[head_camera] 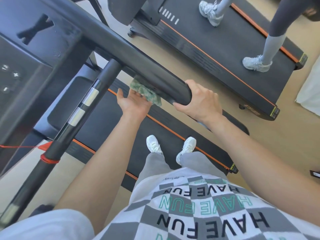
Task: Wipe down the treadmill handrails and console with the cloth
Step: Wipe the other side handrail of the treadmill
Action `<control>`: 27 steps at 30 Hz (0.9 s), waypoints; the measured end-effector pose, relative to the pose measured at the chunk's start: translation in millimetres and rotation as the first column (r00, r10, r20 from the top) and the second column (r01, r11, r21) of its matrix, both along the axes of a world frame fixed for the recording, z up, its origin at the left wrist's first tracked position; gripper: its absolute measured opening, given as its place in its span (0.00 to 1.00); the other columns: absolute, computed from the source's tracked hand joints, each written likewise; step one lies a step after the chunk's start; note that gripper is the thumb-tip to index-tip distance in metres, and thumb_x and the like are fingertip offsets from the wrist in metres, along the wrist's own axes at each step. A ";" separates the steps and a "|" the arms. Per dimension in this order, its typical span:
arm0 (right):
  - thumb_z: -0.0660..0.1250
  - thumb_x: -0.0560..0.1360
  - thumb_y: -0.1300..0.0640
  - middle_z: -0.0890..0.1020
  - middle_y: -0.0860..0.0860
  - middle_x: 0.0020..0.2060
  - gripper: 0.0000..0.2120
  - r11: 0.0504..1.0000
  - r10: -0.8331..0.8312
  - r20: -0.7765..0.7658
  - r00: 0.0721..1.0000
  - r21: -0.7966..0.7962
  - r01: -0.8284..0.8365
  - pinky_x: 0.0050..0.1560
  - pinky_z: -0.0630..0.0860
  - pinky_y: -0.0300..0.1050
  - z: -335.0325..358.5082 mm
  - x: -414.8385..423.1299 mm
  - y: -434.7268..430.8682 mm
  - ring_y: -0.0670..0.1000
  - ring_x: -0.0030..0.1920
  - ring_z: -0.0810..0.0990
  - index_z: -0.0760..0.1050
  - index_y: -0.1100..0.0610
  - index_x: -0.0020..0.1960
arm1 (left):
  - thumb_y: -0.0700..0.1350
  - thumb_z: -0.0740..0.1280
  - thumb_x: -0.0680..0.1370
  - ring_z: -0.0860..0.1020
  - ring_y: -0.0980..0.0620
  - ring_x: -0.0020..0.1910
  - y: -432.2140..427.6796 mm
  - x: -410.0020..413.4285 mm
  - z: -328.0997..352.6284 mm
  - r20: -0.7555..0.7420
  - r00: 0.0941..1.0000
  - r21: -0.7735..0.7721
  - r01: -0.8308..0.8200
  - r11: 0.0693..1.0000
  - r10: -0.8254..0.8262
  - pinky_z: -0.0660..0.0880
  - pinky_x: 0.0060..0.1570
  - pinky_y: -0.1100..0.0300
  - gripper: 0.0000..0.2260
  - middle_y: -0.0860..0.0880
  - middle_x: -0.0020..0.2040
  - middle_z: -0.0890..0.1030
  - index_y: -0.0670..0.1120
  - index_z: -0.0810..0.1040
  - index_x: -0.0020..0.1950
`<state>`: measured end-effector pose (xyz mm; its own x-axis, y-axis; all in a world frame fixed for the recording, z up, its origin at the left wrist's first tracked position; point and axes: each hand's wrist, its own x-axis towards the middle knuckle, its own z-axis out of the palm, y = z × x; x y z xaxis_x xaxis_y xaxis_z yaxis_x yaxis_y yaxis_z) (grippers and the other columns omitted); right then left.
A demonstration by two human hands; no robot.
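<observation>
A thick black handrail (138, 66) runs from the console down to its rounded end at the middle of the head view. My right hand (200, 101) grips that end. My left hand (135, 103) is palm-up under the rail and presses a green cloth (147, 92) against the rail's underside. Part of the cloth is hidden behind the rail. The dark console (20, 66) with plus and minus buttons fills the upper left. A thinner black bar (76, 116) with silver sensor plates slants down to the lower left.
I stand on the treadmill belt (121, 122) in white shoes. A red safety cord (22, 146) hangs at the left. Another person walks on a neighbouring treadmill (225, 54) at the upper right. Beige floor lies between the machines.
</observation>
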<state>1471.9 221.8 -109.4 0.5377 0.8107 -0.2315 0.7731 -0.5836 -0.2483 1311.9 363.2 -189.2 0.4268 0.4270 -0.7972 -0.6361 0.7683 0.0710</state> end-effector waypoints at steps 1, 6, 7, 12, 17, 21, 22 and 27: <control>0.65 0.65 0.28 0.82 0.47 0.48 0.33 1.000 -0.001 -0.001 1.000 0.005 0.001 0.47 0.77 0.51 -0.2 -0.1 0.0 0.58 0.48 0.81 0.68 0.46 0.62 | 0.65 0.54 0.81 0.78 0.43 0.63 -6.3 3.7 -1.9 0.017 1.000 -0.016 0.018 1.000 -0.018 0.68 0.70 0.41 0.30 0.46 0.57 0.83 0.43 0.81 0.63; 0.67 0.65 0.30 0.82 0.48 0.47 0.32 1.000 0.009 0.003 1.000 0.018 -0.009 0.45 0.76 0.50 -0.1 1.0 -1.2 0.58 0.47 0.81 0.69 0.47 0.62 | 0.67 0.54 0.79 0.72 0.44 0.60 -39.2 11.6 -4.8 0.093 0.976 -0.022 0.201 0.979 -0.198 0.65 0.71 0.43 0.30 0.46 0.52 0.76 0.45 0.79 0.63; 0.67 0.66 0.30 0.82 0.48 0.47 0.32 1.000 0.011 0.005 1.000 0.019 -0.011 0.45 0.76 0.50 -0.1 1.2 -1.7 0.59 0.47 0.81 0.69 0.47 0.62 | 0.67 0.54 0.80 0.74 0.43 0.60 -41.2 9.9 -1.3 0.095 0.972 -0.010 0.216 0.976 -0.214 0.67 0.70 0.42 0.30 0.45 0.53 0.77 0.44 0.79 0.63; 0.66 0.65 0.29 0.81 0.48 0.44 0.32 0.999 0.017 0.010 1.000 0.039 -0.017 0.45 0.77 0.51 -0.7 1.5 -2.4 0.59 0.45 0.80 0.69 0.47 0.60 | 0.68 0.57 0.78 0.77 0.41 0.69 -9.7 -1.4 8.4 0.083 0.994 0.000 0.075 0.997 -0.075 0.70 0.69 0.39 0.34 0.43 0.66 0.81 0.41 0.81 0.64; 0.66 0.66 0.29 0.81 0.49 0.43 0.31 0.998 0.025 0.031 0.999 0.054 -0.027 0.44 0.76 0.50 0.3 1.2 -1.3 0.58 0.44 0.81 0.70 0.48 0.60 | 0.69 0.61 0.76 0.77 0.45 0.56 17.3 4.3 -3.6 0.091 0.993 -0.008 -0.069 0.998 0.069 0.65 0.70 0.49 0.30 0.46 0.56 0.80 0.44 0.81 0.58; 0.65 0.66 0.28 0.81 0.48 0.43 0.31 0.999 0.014 0.038 0.999 0.050 -0.016 0.44 0.78 0.51 1.4 -0.8 -0.9 0.58 0.43 0.80 0.69 0.48 0.60 | 0.66 0.65 0.74 0.78 0.39 0.68 -5.4 22.8 2.2 0.133 0.985 0.000 -0.115 0.993 0.114 0.68 0.71 0.40 0.30 0.44 0.67 0.81 0.46 0.81 0.66; 0.66 0.66 0.28 0.81 0.48 0.42 0.31 0.999 0.015 0.041 0.999 0.050 -0.017 0.43 0.77 0.50 1.6 -1.3 -1.2 0.58 0.42 0.80 0.69 0.48 0.59 | 0.66 0.66 0.73 0.77 0.39 0.69 -12.2 25.2 3.4 0.136 0.985 0.012 -0.107 0.994 0.104 0.68 0.71 0.41 0.30 0.44 0.67 0.81 0.46 0.81 0.66; 0.66 0.66 0.29 0.80 0.48 0.41 0.30 0.999 0.019 0.061 0.998 0.040 -0.021 0.41 0.77 0.49 2.2 -1.9 -0.1 0.59 0.41 0.79 0.69 0.49 0.58 | 0.66 0.70 0.70 0.73 0.44 0.55 -19.0 24.1 1.3 0.055 0.998 0.071 -0.025 0.997 0.022 0.64 0.71 0.49 0.25 0.46 0.51 0.77 0.44 0.83 0.51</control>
